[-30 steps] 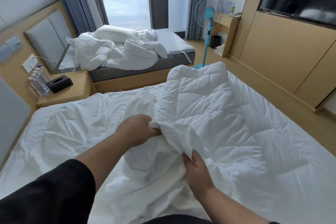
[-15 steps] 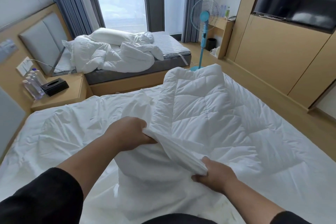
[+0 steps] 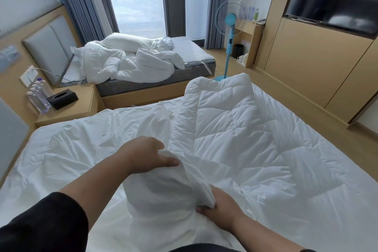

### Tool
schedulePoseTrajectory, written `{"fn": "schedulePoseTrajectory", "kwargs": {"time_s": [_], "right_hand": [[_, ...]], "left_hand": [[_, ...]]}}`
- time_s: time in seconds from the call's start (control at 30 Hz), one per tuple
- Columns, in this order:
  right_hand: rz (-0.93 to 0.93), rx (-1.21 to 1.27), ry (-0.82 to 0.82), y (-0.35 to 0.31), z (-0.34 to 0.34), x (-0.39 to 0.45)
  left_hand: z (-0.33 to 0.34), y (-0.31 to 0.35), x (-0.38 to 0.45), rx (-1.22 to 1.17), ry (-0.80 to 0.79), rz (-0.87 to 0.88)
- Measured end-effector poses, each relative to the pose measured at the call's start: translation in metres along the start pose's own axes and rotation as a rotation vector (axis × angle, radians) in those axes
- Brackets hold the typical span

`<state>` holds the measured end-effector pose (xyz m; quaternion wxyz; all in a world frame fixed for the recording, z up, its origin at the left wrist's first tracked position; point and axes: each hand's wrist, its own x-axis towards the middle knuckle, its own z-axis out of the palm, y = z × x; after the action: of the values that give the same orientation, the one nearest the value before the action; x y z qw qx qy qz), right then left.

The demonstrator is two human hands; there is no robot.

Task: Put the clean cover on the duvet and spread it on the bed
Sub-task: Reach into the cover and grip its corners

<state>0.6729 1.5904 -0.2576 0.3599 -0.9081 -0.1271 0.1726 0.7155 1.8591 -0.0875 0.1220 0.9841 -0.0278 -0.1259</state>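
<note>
A white quilted duvet (image 3: 235, 129) lies folded across the right half of the near bed, on top of a smooth white cover (image 3: 71, 149) that spreads over the left half. My left hand (image 3: 147, 155) grips the duvet's near edge, fingers tucked under the fabric and thumb on top. Lower down, my right hand (image 3: 221, 208) holds the same folded edge, with white fabric bunched over its fingers. The strip of edge runs taut between the two hands. Which layer is cover and which is duvet at the grip is hard to tell.
A second bed (image 3: 155, 63) with crumpled white bedding and a pillow stands by the window. A nightstand (image 3: 69, 108) carries water bottles (image 3: 38, 98) and a black tissue box (image 3: 62, 98). A blue standing fan (image 3: 230, 32) and wooden wall cabinets (image 3: 317, 63) line the right side.
My right hand slid along the duvet edge toward me, then shifted slightly left, drawing the edge into a line. My left hand kept its grip and barely moved.
</note>
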Motion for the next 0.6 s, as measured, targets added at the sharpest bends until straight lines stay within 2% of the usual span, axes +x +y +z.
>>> {"fn": "schedulePoseTrajectory", "kwargs": {"time_s": [0.07, 0.13, 0.2, 0.27, 0.33, 0.4, 0.5, 0.6], "right_hand": [[0.043, 0.04, -0.047, -0.005, 0.0, 0.005], [0.065, 0.072, -0.131, -0.005, -0.002, 0.006], [0.075, 0.103, -0.197, -0.004, -0.004, 0.007], [0.086, 0.14, -0.233, -0.004, -0.006, 0.008], [0.075, 0.162, -0.254, -0.004, -0.006, 0.01], [0.061, 0.174, -0.28, -0.006, -0.006, 0.013], [0.016, 0.156, -0.312, -0.008, -0.006, 0.016], [-0.009, 0.141, -0.307, -0.007, -0.007, 0.014]], "left_hand": [[0.0, -0.002, -0.002, 0.034, 0.001, -0.002], [0.0, -0.005, -0.004, 0.094, 0.066, 0.017], [0.002, -0.007, -0.006, 0.254, 0.208, 0.094], [0.012, -0.003, -0.011, 0.407, 0.263, 0.228], [0.031, 0.012, -0.019, 0.477, 0.181, 0.395], [0.058, 0.031, -0.027, 0.55, 0.057, 0.48], [0.094, 0.055, -0.03, 0.654, -0.075, 0.412], [0.114, 0.067, -0.021, 0.7, -0.133, 0.328]]}}
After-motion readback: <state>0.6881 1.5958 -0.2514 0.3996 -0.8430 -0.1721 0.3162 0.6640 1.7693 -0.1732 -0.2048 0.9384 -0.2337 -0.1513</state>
